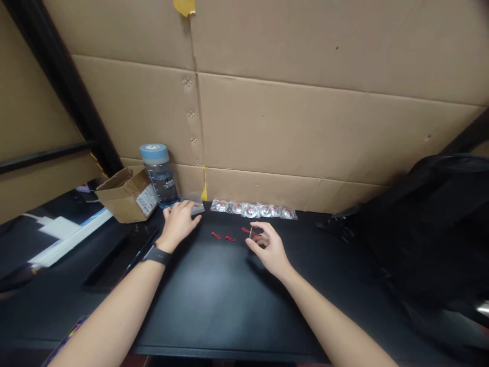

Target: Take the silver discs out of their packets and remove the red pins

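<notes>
My right hand [269,248] pinches a small shiny metal disc [251,232] between thumb and fingers, held nearly edge-on above the table. Red cord loops [216,235] lie on the black tabletop to its left, and another red cord [245,230] is right behind the disc. My left hand [179,221], a dark watch on its wrist, reaches to clear plastic bags [197,204] by the bottle. Its thumb stands apart from the fingers, whose tips are partly hidden. Along the back, several clear packets [251,210] sit in a row, each with a silver ring and something red inside.
A water bottle with a blue lid [162,176] and an open cardboard box [124,196] stand at the back left. In front lies a dark tablet-like device [118,260]. A black backpack [431,244] fills the right side. A cardboard wall [286,137] closes off the back.
</notes>
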Motion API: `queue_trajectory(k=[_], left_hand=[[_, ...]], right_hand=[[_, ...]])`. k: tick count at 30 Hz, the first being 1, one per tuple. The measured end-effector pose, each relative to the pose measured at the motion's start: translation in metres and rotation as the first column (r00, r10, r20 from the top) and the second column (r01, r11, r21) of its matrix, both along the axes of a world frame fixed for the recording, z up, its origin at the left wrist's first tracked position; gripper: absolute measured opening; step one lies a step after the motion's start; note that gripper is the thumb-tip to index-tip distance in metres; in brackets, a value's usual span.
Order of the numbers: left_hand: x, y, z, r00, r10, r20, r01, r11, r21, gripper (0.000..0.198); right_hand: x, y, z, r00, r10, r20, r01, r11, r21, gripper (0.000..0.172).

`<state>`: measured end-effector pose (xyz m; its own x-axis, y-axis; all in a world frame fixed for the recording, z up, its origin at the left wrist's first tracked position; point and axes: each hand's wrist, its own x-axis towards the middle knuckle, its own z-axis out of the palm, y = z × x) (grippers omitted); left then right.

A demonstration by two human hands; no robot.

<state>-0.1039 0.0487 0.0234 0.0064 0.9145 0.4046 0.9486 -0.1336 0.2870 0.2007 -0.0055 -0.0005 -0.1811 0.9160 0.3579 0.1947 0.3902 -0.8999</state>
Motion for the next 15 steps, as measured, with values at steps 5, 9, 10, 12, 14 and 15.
queue_trajectory(k=[5, 9, 10, 12, 14, 15], left_hand=[[-0.022, 0.010, -0.013, 0.993, 0.049, -0.103, -0.056, 0.996, -0.067, 0.024], [-0.024, 0.012, -0.013, 0.992, 0.070, -0.103, -0.077, 0.995, -0.062, 0.026], [-0.024, 0.013, -0.013, 0.992, 0.078, -0.099, -0.084, 0.995, -0.055, 0.027], [-0.025, 0.012, -0.011, 0.992, 0.089, -0.085, -0.092, 0.995, -0.031, 0.026], [-0.024, 0.011, -0.008, 0.993, 0.095, -0.063, -0.095, 0.995, 0.001, 0.026], [-0.022, 0.009, -0.006, 0.994, 0.100, -0.050, -0.099, 0.995, 0.023, 0.025]], right_hand=[[-0.015, -0.005, -0.010, 0.970, -0.058, 0.235, -0.016, 0.953, 0.302, 0.037], [-0.023, -0.021, -0.011, 0.974, -0.069, 0.214, 0.001, 0.953, 0.304, 0.038], [-0.025, -0.026, -0.011, 0.975, -0.075, 0.208, 0.012, 0.957, 0.289, 0.038], [-0.026, -0.041, -0.011, 0.975, -0.074, 0.209, 0.017, 0.966, 0.258, 0.039], [-0.026, -0.059, -0.011, 0.974, -0.061, 0.218, 0.010, 0.973, 0.229, 0.040], [-0.026, -0.068, -0.011, 0.974, -0.056, 0.220, 0.007, 0.976, 0.217, 0.040]])
